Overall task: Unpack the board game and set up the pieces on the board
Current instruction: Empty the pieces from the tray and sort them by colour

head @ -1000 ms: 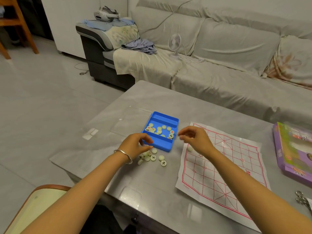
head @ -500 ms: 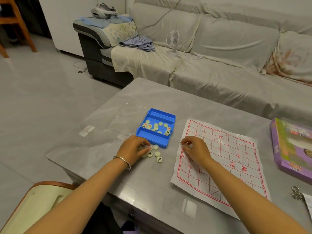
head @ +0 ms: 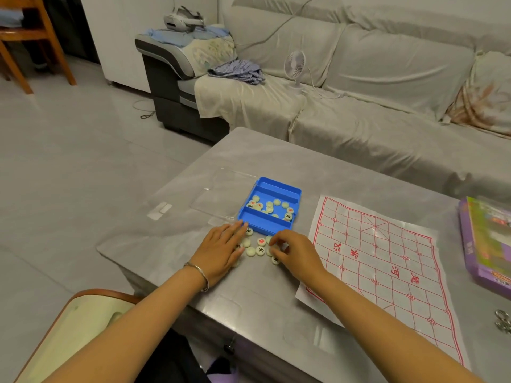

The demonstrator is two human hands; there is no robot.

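Likely light, hard and slick, the pieces point(head: 260, 250) lie loose toward the table's point(head: 249, 150) near edge, just beside the blue tray point(head: 276, 186); best pinched by the rim. The left hand point(head: 221, 250) rests flat, fingers together, touching them; the right hand's point(head: 298, 252) curled fingertips seem to pinch one

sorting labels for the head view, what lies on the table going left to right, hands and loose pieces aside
clear lid → blue tray → paper board → purple box
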